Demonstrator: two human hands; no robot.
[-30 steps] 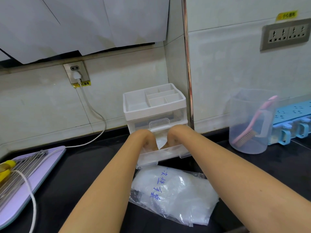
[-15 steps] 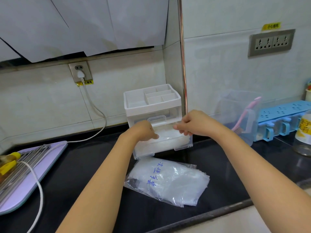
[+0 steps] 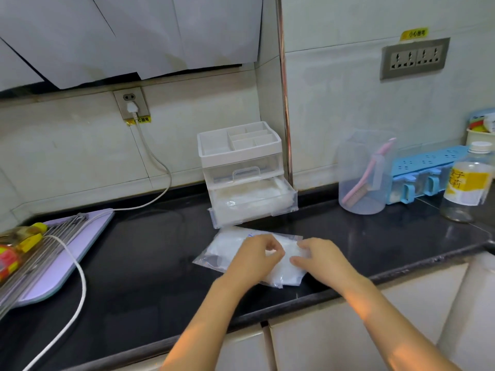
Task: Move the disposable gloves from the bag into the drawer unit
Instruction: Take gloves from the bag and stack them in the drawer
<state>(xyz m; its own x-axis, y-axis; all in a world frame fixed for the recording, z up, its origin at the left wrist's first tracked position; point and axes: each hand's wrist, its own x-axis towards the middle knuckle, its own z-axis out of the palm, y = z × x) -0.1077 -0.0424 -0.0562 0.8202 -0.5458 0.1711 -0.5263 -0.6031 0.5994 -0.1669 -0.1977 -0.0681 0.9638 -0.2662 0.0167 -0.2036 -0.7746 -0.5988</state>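
Left hand (image 3: 255, 259) and right hand (image 3: 318, 259) pinch the bag (image 3: 222, 253) on the table (image 3: 150, 269), seemingly to open it. Just beyond them the drawer (image 3: 267, 214) stands pulled out to receive gloves (image 3: 249, 195); some already lie inside.
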